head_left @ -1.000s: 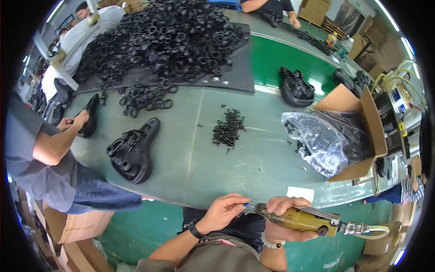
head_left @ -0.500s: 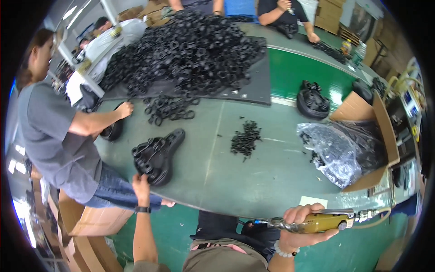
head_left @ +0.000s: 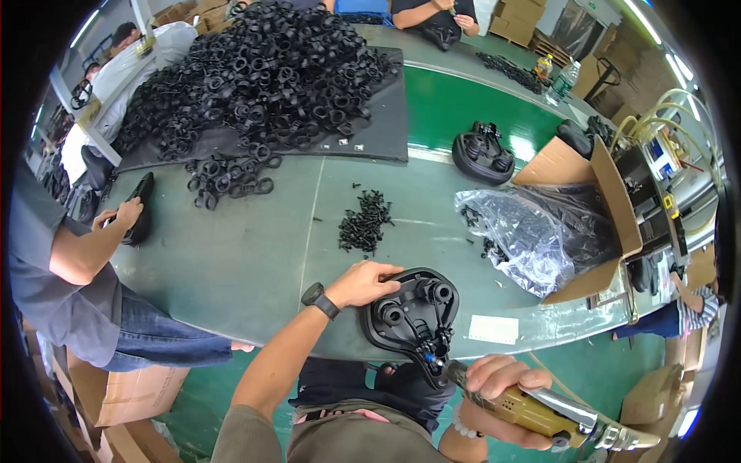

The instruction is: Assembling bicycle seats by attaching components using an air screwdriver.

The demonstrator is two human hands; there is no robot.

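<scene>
A black bicycle saddle (head_left: 413, 312) lies upside down at the near edge of the table, its underside with round spring mounts facing up and its nose pointing toward me over the edge. My left hand (head_left: 365, 284) grips the saddle's wide end at its left rim, thumb and fingers closed on it. My right hand (head_left: 502, 393) is wrapped round an olive-yellow air screwdriver (head_left: 532, 409) with a metal lever and a hose. The screwdriver's tip reaches the saddle's nose; whether a screw sits under it is hard to make out.
Small black screws (head_left: 366, 224) lie in a pile beyond the saddle. Black rings (head_left: 262, 77) are heaped at the far left. Another upturned saddle (head_left: 484, 152) stands farther back, near a carton (head_left: 629, 224) with a plastic bag (head_left: 525, 235). A co-worker (head_left: 65, 270) handles a saddle on the left.
My left hand has brought the saddle from the left to in front of me and turned its nose toward me. My right hand has brought the screwdriver's tip to that nose.
</scene>
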